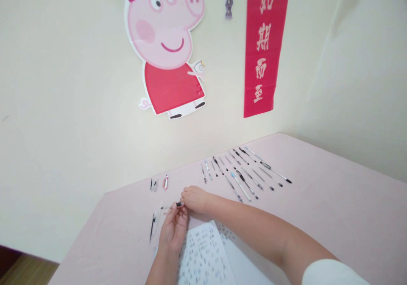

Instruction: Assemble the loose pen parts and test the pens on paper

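Both my hands meet near the front left of a pale pink table (333, 200). My left hand (173, 227) has its fingers pinched on a thin pen (171, 206) that lies roughly level, its dark end toward the right. My right hand (194, 198) is closed on that dark end. A sheet of paper with handwriting (205, 255) lies just below my hands, partly under my right forearm.
A row of several pens and refills (244, 170) lies spread out behind my hands. A few caps or short pens (159, 184) sit to the left, and one more pen (153, 226) beside my left hand. The cream wall carries a cartoon pig cutout (168, 47) and a red banner (263, 43).
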The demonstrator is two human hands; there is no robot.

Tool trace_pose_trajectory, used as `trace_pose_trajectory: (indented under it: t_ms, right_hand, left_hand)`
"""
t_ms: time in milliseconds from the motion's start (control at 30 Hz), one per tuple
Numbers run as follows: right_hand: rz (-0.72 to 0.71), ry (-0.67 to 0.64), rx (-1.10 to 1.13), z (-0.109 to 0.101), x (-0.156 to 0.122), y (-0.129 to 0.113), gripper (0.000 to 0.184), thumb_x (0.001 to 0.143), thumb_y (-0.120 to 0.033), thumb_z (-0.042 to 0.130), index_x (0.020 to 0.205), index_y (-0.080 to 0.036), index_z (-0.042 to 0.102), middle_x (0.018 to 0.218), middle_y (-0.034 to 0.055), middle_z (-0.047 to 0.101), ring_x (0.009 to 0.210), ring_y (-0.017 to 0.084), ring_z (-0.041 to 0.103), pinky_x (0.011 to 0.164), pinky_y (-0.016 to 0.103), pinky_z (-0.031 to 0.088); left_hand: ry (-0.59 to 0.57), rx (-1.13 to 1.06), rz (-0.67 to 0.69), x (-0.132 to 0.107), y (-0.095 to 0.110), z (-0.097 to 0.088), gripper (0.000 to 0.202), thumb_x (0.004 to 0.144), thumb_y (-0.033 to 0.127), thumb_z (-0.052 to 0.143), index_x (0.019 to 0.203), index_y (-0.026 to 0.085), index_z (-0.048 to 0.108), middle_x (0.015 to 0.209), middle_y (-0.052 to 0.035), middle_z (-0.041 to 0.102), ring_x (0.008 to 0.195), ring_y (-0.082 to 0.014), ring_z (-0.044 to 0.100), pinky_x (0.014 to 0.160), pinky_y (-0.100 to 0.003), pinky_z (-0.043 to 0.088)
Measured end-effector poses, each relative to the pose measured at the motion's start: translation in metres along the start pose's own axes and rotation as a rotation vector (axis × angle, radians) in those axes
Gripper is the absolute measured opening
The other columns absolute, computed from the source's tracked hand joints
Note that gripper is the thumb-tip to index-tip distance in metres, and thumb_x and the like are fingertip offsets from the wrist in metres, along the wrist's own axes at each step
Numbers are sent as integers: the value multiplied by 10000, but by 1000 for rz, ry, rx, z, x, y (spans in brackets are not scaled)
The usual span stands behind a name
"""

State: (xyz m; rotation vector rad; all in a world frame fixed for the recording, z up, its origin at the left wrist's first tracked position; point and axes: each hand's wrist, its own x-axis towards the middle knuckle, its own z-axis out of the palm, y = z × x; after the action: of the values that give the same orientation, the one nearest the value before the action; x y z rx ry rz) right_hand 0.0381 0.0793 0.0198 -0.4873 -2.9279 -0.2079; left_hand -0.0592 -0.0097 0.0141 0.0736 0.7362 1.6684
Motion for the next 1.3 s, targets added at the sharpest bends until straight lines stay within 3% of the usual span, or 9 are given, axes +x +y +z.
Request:
trace_pose_trajectory:
  t_ms: [167,300,367,500,600,733,900,1300]
  right_hand:
    - [-28,-29,14,-3,4,1,120,846,-177,507,809,-125,608,830,80,628,804,203,528,628,298,382]
    - [22,91,92,-15,-4,6,70,817,-172,529,812,-132,586,846,80,606,830,203,510,682,298,395]
    - [127,217,169,-22,-12,7,72,794,-122,518,838,-136,573,870,83,597,859,198,500,733,297,396]
    - [499,576,477,-30,-36,1,136,781,-89,461,847,-164,554,860,55,588,855,168,507,776,285,399]
    - [734,761,786,-26,-57,-5,110,780,-142,453,837,-177,540,815,31,585,740,140,533,658,249,424]
    - [917,923,1091,-13,-75,-5,94,755,-259,505,788,-176,532,762,29,579,688,146,533,597,249,434]
    - [950,971,1258,-7,-81,-2,175,717,-330,556,797,-175,541,732,16,553,649,142,504,545,242,416]
    - [936,1003,1315,-23,-78,-11,189,711,-329,566,815,-175,537,738,15,543,669,139,509,525,226,394]
  left_hand:
    - [5,-14,0,-2,3,1,272,826,10,416,675,93,627,646,-54,661,599,-86,633,561,-166,544]
    - [13,-13,-14,-3,1,1,281,829,7,413,672,92,630,638,-57,665,603,-91,640,566,-166,544]
    - [21,-9,-18,-3,0,1,279,830,4,414,680,93,632,642,-57,669,604,-90,643,568,-165,543]
    - [22,4,-7,-3,-2,-1,245,800,-16,455,701,119,634,664,-39,680,620,-89,650,587,-165,546]
    - [8,34,8,-2,-3,-2,217,773,-22,498,712,136,633,682,-25,685,635,-89,655,600,-163,547]
    - [-5,78,12,-1,-5,-3,202,759,-22,525,729,143,639,725,-23,700,675,-92,664,619,-165,551]
    - [29,66,12,0,-5,-4,248,792,-33,468,728,130,645,734,-37,707,696,-92,667,635,-163,550]
    - [64,55,30,-1,-6,-2,235,790,-36,468,716,111,636,704,-45,692,661,-101,661,600,-170,555]
